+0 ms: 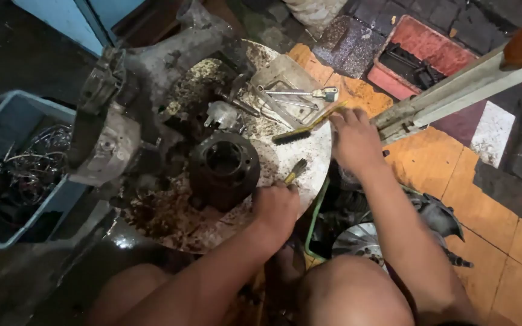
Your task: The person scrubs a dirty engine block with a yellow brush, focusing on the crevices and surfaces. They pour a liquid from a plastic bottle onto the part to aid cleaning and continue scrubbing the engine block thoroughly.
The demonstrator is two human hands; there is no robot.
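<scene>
My left hand (276, 205) grips a small yellow-handled brush (296, 170) at the near edge of a round, greasy metal tray (316, 158). Its bristles point toward a black finned engine cylinder (223, 166) standing on the tray just left of the hand. My right hand (354, 139) is at the tray's right rim, closed on the yellow handle of a long wire brush (305, 127) that lies across the tray. A large grey engine casing (152, 78) rests over the tray's far left part.
A rectangular metal pan (285, 75) with wrenches (300, 93) sits at the tray's far side. A blue bin (4, 130) of wires stands at left. A red tray (424, 48) and a slanted metal bar (454, 90) are at right. A finned metal wheel (357, 241) lies by my knee.
</scene>
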